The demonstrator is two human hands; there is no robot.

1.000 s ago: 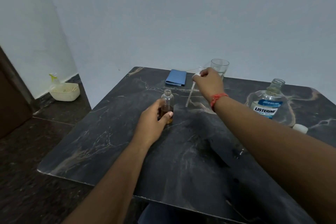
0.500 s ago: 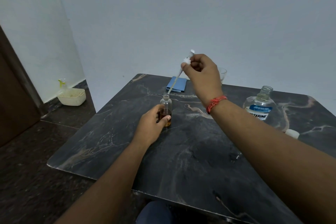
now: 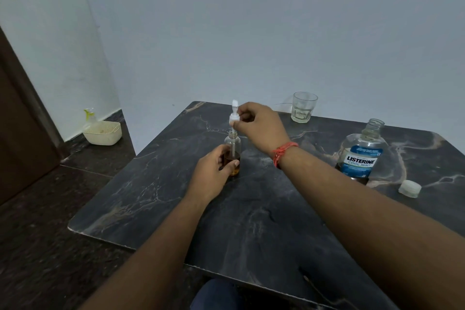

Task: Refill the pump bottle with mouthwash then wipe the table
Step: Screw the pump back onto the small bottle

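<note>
A small clear pump bottle [image 3: 233, 145] with amber liquid at its bottom stands on the dark marble table [image 3: 264, 209]. My left hand [image 3: 212, 173] grips its lower half. My right hand [image 3: 260, 126] pinches the white pump head [image 3: 234, 114] above the bottle's neck, and the pump's tube reaches down inside the bottle. The mouthwash bottle [image 3: 362, 156] stands uncapped at the right, with its white cap [image 3: 409, 188] lying beside it. The blue cloth is hidden behind my right hand.
An empty drinking glass [image 3: 303, 107] stands at the table's far edge near the wall. On the floor to the left sits a cream basket [image 3: 103, 132] with a spray bottle [image 3: 90, 115] behind it. A dark door is at far left.
My right hand lifted the pump from the table near the glass, carried it left and lowered its tube into the bottle's neck. My left hand stayed on the bottle.
</note>
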